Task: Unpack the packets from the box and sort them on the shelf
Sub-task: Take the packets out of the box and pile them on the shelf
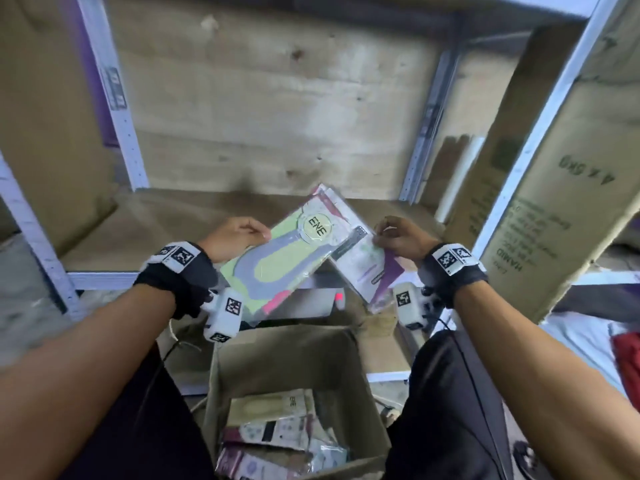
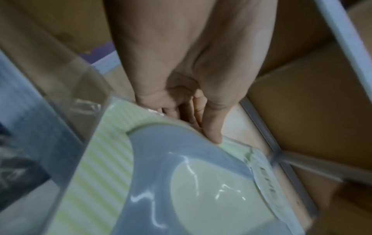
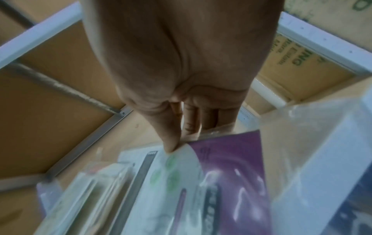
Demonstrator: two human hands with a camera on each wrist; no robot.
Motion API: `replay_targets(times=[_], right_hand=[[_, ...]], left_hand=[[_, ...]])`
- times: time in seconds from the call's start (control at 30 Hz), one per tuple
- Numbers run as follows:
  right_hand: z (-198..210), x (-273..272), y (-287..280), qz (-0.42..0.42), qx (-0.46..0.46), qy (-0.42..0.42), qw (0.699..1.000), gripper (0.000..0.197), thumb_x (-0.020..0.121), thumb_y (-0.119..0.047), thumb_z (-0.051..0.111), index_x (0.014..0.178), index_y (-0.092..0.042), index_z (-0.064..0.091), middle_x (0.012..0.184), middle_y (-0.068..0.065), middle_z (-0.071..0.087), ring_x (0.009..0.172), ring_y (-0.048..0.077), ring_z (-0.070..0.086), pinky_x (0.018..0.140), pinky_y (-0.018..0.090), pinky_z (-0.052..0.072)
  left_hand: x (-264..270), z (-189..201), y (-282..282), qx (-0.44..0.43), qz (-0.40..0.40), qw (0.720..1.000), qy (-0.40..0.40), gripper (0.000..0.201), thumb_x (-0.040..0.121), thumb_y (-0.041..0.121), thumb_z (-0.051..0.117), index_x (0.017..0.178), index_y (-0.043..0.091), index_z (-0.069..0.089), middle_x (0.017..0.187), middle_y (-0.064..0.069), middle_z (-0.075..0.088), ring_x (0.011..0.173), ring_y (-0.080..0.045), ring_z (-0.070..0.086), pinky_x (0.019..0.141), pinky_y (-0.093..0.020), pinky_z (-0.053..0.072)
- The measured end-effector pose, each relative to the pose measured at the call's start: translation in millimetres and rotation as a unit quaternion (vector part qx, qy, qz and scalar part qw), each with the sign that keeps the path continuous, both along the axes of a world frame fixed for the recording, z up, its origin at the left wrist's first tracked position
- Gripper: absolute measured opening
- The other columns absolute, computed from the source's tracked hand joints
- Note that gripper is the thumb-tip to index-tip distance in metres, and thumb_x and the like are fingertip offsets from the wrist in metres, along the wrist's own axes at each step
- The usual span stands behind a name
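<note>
My left hand [image 1: 239, 235] pinches the edge of a yellow-green packet [image 1: 277, 258] with a grey U-shaped print and an "ENE" disc, held tilted above the shelf's front edge. In the left wrist view the thumb lies on that packet [image 2: 141, 174]. My right hand [image 1: 398, 237] pinches a white and purple packet [image 1: 370, 268] beside it, and the thumb presses on this packet [image 3: 201, 182] in the right wrist view. More packets [image 1: 332, 202] stick out behind the green one. The open cardboard box [image 1: 287, 355] stands below, between my knees, with several packets [image 1: 277, 431] inside.
The wooden shelf board [image 1: 166, 223] lies behind the hands, framed by white metal uprights [image 1: 117, 109]. A tall printed carton [image 1: 561, 188] leans at the right. Another carton [image 1: 45, 133] fills the left bay. A red cloth [image 1: 627, 362] lies at the far right.
</note>
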State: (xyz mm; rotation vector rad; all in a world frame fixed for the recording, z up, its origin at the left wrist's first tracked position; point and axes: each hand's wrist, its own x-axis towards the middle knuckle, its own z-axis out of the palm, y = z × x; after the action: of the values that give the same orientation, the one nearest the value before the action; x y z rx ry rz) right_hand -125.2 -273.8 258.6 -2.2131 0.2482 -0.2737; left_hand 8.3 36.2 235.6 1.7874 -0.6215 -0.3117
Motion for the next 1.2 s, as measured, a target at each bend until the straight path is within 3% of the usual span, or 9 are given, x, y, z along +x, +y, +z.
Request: replay_targets(times=[0.17, 0.27, 0.37, 0.5, 0.73, 0.87, 1.0, 1.1, 1.2], right_hand=[[-9, 25, 15, -0.065, 0.216, 0.000, 0.974, 0.021, 0.094, 0.004, 0.057, 0.080, -0.010, 0.051, 0.071, 0.014, 0.051, 0.056, 0.023, 0.048, 0.050, 0.029, 0.038], [-17, 50, 30, -0.063, 0.248, 0.021, 0.967, 0.015, 0.095, 0.001, 0.058, 0.082, -0.007, 0.055, 0.088, 0.018, 0.051, 0.073, 0.026, 0.048, 0.064, 0.037, 0.039], [-28, 82, 40, -0.058, 0.287, 0.033, 0.956, 0.015, 0.094, 0.002, 0.058, 0.081, -0.006, 0.056, 0.088, 0.020, 0.056, 0.075, 0.028, 0.055, 0.071, 0.039, 0.047], [-38, 125, 59, -0.067, 0.311, 0.053, 0.947, 0.015, 0.095, 0.003, 0.057, 0.081, -0.003, 0.056, 0.080, 0.015, 0.064, 0.064, 0.024, 0.064, 0.052, 0.029, 0.059], [-56, 222, 98, -0.049, 0.235, 0.106, 0.965, 0.024, 0.095, 0.002, 0.056, 0.072, -0.003, 0.057, 0.090, 0.025, 0.059, 0.082, 0.031, 0.055, 0.078, 0.043, 0.045], [-67, 275, 124, -0.021, 0.172, 0.125, 0.977, 0.022, 0.094, -0.004, 0.059, 0.071, -0.002, 0.060, 0.085, 0.024, 0.060, 0.075, 0.029, 0.055, 0.070, 0.039, 0.045], [-76, 325, 151, 0.000, 0.104, 0.147, 0.984, 0.021, 0.092, -0.010, 0.061, 0.084, 0.007, 0.068, 0.079, 0.021, 0.063, 0.070, 0.028, 0.058, 0.070, 0.039, 0.048], [-78, 355, 165, 0.005, 0.064, 0.165, 0.984, 0.030, 0.092, -0.020, 0.063, 0.101, 0.008, 0.069, 0.089, 0.018, 0.067, 0.079, 0.026, 0.060, 0.075, 0.036, 0.049], [-80, 379, 175, -0.001, 0.047, 0.167, 0.985, 0.027, 0.089, -0.025, 0.066, 0.096, 0.001, 0.069, 0.095, 0.019, 0.071, 0.080, 0.029, 0.064, 0.080, 0.040, 0.056]], left_hand=[[36, -19, -5, -0.090, 0.161, 0.978, 0.100, 0.008, 0.095, 0.001, 0.059, 0.092, 0.001, 0.066, 0.090, -0.013, 0.063, 0.082, -0.024, 0.056, 0.082, -0.035, 0.045], [74, -33, -5, -0.008, 0.214, 0.971, 0.109, 0.030, 0.098, 0.008, 0.053, 0.124, -0.006, 0.060, 0.124, -0.018, 0.062, 0.109, -0.024, 0.058, 0.096, -0.038, 0.045], [103, -39, 5, 0.149, 0.239, 0.957, 0.070, 0.032, 0.098, 0.021, 0.051, 0.126, 0.008, 0.057, 0.135, -0.008, 0.058, 0.126, -0.023, 0.055, 0.101, -0.031, 0.044], [134, -52, 19, 0.273, 0.245, 0.930, 0.013, 0.031, 0.096, 0.027, 0.053, 0.124, 0.014, 0.059, 0.132, -0.004, 0.060, 0.121, -0.025, 0.059, 0.097, -0.031, 0.048], [198, -50, 51, 0.331, 0.226, 0.914, 0.061, 0.042, 0.088, 0.023, 0.064, 0.125, 0.008, 0.052, 0.130, -0.011, 0.057, 0.119, -0.029, 0.058, 0.088, -0.032, 0.048], [239, -55, 76, 0.407, 0.256, 0.877, 0.008, 0.039, 0.094, 0.020, 0.058, 0.130, 0.004, 0.055, 0.135, -0.016, 0.056, 0.120, -0.033, 0.057, 0.092, -0.033, 0.049], [275, -65, 103, 0.347, 0.304, 0.887, 0.030, 0.049, 0.089, 0.020, 0.065, 0.134, 0.005, 0.053, 0.126, -0.014, 0.056, 0.108, -0.034, 0.060, 0.079, -0.031, 0.047], [308, -76, 112, 0.304, 0.373, 0.876, 0.043, 0.050, 0.088, 0.016, 0.064, 0.135, 0.003, 0.052, 0.136, -0.019, 0.055, 0.118, -0.037, 0.058, 0.095, -0.038, 0.051], [331, -81, 121, 0.250, 0.395, 0.882, 0.059, 0.048, 0.091, 0.012, 0.060, 0.136, 0.001, 0.052, 0.135, -0.019, 0.056, 0.117, -0.034, 0.060, 0.084, -0.027, 0.048]])
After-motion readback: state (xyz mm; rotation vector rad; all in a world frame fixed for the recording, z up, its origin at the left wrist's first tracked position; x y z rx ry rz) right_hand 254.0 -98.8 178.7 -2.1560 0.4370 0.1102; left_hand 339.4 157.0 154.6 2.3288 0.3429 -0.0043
